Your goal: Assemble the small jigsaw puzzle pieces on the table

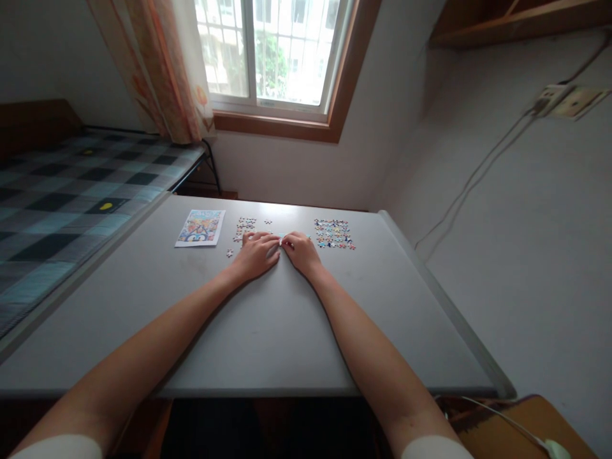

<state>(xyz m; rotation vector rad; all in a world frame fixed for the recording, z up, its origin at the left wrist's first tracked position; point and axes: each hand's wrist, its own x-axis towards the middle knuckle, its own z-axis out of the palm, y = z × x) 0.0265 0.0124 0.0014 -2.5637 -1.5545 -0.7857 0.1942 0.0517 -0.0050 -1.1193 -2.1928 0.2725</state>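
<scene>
Both hands meet over the middle of the far half of the table. My right hand (301, 250) is closed, its fingertips pinched on a small pale puzzle piece (280, 241). My left hand (258, 253) lies low with fingers stretched out and thumb apart, its index fingertip at the same piece. Partly hidden behind the left hand is a group of puzzle pieces (247, 223). One loose piece (230, 253) lies left of that hand, and another piece (268, 222) lies beyond it. Rows of colourful puzzle pieces (333, 233) are spread right of my right hand.
A printed picture card (201, 228) lies at the left on the grey table (268, 338). A bed with a checked mattress (95, 185) stands along the left side. A wall with a cable (471, 177) and socket runs on the right; a window (287, 54) is ahead.
</scene>
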